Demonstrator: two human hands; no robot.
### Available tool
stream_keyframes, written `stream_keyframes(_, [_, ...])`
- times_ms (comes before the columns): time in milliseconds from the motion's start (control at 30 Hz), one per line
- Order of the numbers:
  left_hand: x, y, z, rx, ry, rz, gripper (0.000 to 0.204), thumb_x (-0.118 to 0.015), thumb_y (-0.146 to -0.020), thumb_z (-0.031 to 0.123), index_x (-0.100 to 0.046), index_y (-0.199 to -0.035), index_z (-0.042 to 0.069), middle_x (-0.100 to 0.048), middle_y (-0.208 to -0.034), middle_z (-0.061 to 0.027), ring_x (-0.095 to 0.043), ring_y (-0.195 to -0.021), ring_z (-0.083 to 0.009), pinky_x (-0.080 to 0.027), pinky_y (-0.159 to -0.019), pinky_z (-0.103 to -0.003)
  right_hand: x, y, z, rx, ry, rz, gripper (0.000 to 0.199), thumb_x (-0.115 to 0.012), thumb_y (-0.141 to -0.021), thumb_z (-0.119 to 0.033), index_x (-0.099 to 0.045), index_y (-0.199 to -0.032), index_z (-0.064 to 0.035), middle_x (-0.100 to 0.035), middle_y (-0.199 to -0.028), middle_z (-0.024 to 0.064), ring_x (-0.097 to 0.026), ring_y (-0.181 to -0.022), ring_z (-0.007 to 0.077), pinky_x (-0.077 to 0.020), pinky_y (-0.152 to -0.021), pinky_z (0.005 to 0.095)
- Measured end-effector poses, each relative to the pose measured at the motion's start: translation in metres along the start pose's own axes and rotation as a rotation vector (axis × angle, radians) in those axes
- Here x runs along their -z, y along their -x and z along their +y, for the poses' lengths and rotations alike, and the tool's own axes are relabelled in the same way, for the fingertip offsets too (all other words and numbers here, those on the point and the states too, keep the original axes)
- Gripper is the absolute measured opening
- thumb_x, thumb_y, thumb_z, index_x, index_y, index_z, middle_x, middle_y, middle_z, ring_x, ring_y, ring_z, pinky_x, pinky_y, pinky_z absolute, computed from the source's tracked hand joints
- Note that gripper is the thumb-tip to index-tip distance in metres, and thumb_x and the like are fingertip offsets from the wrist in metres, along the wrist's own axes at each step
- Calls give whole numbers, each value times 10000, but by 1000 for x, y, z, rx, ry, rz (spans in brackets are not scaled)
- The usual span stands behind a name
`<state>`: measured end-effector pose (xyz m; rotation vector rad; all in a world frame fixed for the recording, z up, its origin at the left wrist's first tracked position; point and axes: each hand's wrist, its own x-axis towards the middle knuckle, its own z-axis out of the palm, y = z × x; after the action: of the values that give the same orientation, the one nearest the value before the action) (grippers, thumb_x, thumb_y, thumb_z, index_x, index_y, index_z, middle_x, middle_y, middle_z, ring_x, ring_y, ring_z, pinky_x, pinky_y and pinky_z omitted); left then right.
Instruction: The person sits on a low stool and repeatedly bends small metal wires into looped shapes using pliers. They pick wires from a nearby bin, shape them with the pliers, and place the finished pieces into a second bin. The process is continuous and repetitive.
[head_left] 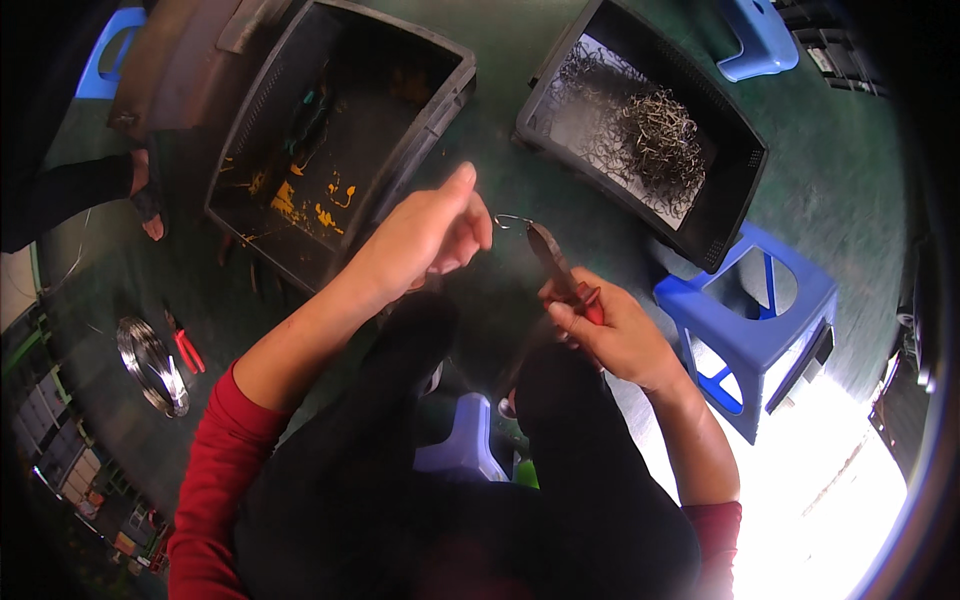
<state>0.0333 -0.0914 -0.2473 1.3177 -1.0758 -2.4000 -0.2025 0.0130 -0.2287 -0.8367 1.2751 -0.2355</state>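
Note:
My right hand [622,335] is closed round the red handles of a pair of pliers [549,252], whose dark jaws point up and to the left. At the jaw tips is a small bent piece of wire [514,219], shaped like a hook or loop. Just left of that wire, my left hand [432,235] hangs in the air with its thumb raised away from half-curled fingers. Nothing shows in it, though part of its palm is hidden. Both hands are above my knees.
Beyond my hands stand a dark bin [420,125] with yellow stains and a black bin [735,190] holding many bent wire pieces [660,135]. A blue stool [790,320] is at right. A wire coil [150,368] and red-handled pliers [188,350] lie at left, near another person's hand [148,200].

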Motion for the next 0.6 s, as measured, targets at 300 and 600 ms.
stream_keyframes(300, [-14,0,-14,-270,-18,47,235,-634,-953,182,-684,-1151,65,-692,-1074,-64,-641,-927,-95,-491,-707,-217,-1,3,-3,-160,-741,-434,400,-586,-993,-322,-520,-1249,-22,-604,-1014,73,-641,-935,181,-579,-798,349])
stream_keyframes(600, [-12,-6,-10,-141,68,168,247,-666,-942,246,-710,-1088,52,-708,-1009,-62,-688,-892,-126,-471,-584,-181,-10,4,7,-164,-612,-424,427,-573,-1003,-300,-483,-1306,-13,-625,-1128,122,-654,-1059,222,-573,-814,348])
